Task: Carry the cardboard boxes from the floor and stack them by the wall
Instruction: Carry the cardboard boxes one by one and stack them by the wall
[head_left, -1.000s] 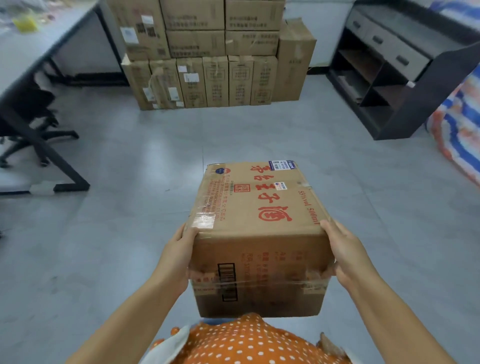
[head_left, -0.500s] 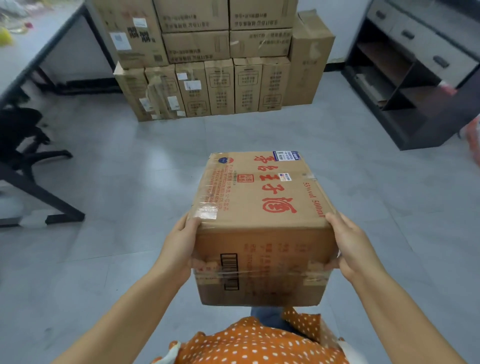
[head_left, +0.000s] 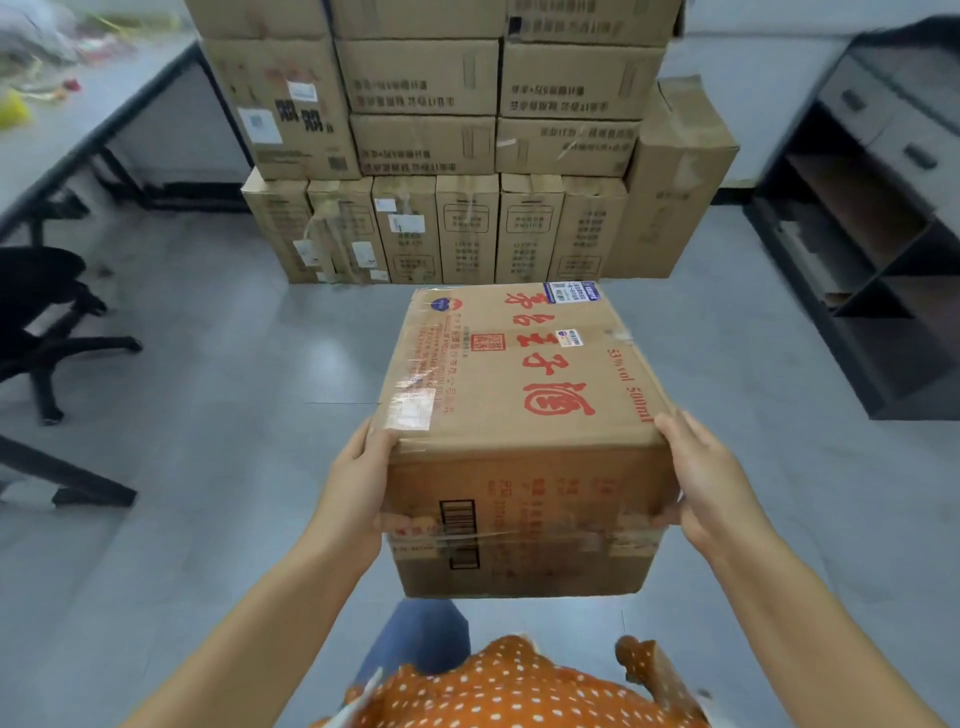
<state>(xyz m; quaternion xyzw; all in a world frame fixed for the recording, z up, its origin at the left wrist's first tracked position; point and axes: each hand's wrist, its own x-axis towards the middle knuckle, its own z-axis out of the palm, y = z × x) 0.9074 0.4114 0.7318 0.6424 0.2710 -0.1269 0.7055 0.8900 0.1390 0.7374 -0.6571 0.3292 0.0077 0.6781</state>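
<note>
I carry a brown cardboard box (head_left: 519, 374) with red lettering on top and clear tape round its near face, held above the grey floor in front of me. My left hand (head_left: 353, 483) grips its left near corner, thumb on the front face. My right hand (head_left: 711, 483) grips the right near corner the same way. A stack of cardboard boxes (head_left: 467, 130) stands against the wall straight ahead, several rows high, its top cut off by the frame.
A grey table (head_left: 62, 135) with black legs runs along the left, with a black office chair (head_left: 41, 312) beside it. A dark shelf unit with drawers (head_left: 883, 208) stands on the right. Bare floor lies between me and the stack.
I have walked forward with the box: the stack by the wall is much closer and larger. Both hands keep the same hold on the box.
</note>
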